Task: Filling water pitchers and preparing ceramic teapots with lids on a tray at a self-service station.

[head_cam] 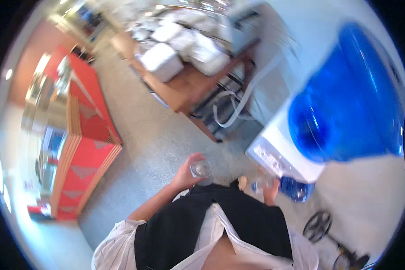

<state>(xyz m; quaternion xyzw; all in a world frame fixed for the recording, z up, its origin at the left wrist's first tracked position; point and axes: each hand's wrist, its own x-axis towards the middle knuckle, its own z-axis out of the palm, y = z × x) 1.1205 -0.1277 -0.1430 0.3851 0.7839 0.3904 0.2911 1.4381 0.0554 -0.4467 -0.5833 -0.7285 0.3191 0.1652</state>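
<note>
My left hand (pixel 186 173) is wrapped around a clear drinking glass (pixel 202 167), held in front of my body above the floor. The glass is seen from above, and I cannot tell whether it contains anything. My right hand (pixel 272 191) grips a clear container (pixel 260 185), too blurred to tell whether it is a glass or a bottle. Close by that hand stands a white water dispenser (pixel 280 158) with a large blue water bottle (pixel 351 101) on top. Another blue bottle (pixel 297 189) shows just beyond my right hand, partly hidden behind the dispenser.
Ahead is a brown wooden table (pixel 175 89) loaded with white wrapped bundles (pixel 185 44). A white hose or cable (pixel 238 109) loops beside it. A red-fronted counter (pixel 84 165) runs along the left. At lower right, a black spoked wheel (pixel 318 226) stands near the wall.
</note>
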